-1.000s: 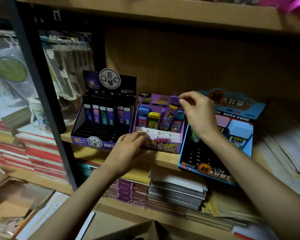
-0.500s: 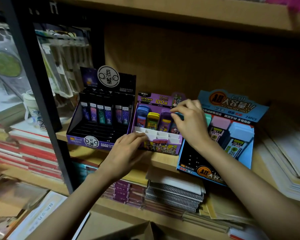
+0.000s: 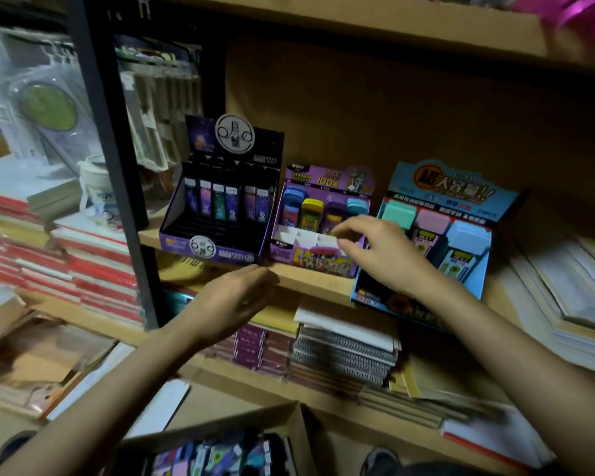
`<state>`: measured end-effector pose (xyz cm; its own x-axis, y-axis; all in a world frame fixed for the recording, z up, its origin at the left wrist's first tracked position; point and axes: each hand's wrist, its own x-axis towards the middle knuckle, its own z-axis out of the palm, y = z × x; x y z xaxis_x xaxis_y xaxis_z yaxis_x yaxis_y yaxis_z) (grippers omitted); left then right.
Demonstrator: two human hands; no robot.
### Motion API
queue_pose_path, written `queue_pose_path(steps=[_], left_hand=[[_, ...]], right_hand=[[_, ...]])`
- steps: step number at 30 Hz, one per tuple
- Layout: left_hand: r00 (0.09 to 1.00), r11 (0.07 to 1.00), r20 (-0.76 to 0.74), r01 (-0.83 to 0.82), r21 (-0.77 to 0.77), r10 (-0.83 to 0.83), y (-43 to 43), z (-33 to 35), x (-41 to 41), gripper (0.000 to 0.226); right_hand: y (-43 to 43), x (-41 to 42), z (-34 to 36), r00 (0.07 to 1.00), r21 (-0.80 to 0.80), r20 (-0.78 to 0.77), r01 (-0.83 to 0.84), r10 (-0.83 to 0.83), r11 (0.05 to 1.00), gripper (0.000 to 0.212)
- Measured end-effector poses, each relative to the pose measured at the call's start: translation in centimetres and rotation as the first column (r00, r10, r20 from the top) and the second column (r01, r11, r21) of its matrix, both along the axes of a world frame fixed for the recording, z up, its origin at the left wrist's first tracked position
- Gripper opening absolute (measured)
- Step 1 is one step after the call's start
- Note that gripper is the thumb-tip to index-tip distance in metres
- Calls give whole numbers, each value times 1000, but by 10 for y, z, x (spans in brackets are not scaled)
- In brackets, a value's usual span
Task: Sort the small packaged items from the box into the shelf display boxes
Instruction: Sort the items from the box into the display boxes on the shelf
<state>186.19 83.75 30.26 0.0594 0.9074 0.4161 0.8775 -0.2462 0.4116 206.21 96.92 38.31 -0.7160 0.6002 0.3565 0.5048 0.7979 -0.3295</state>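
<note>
On the middle shelf board (image 3: 310, 281), your right hand (image 3: 389, 259) hovers over the front of the purple display box (image 3: 323, 182). Its fingers (image 3: 344, 230) curl loosely above the white dividers (image 3: 303, 235); the view is blurred, but they seem to hold nothing. Your left hand (image 3: 234, 304) hangs just below the shelf edge, in front of the black display box (image 3: 220, 250), fingers relaxed, nearly straight and empty. Small coloured cases (image 3: 311, 211) stand in the purple box's back row. The blue display box (image 3: 454, 187) sits just to its right, partly behind your right wrist. Down at the bottom, the open cardboard box (image 3: 220, 426) holds a jumble of small packaged items (image 3: 213, 455).
</note>
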Motion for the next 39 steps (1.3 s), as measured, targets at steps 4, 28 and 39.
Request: queue_pose_path(steps=[4, 28, 39], left_hand=[[997, 978, 65, -28, -208, 42, -41, -48, -1, 17], [874, 446, 161, -69, -892, 458, -230, -381, 32, 66], [982, 489, 9, -86, -868, 189, -228, -408, 1, 74]], right_hand=[[-42, 9, -48, 979, -204, 161, -89, 123, 975, 20], [-197, 20, -450, 852, -820, 524, 504, 1, 272, 60], [-210, -4, -475, 866, -870, 417, 469, -278, 156, 66]])
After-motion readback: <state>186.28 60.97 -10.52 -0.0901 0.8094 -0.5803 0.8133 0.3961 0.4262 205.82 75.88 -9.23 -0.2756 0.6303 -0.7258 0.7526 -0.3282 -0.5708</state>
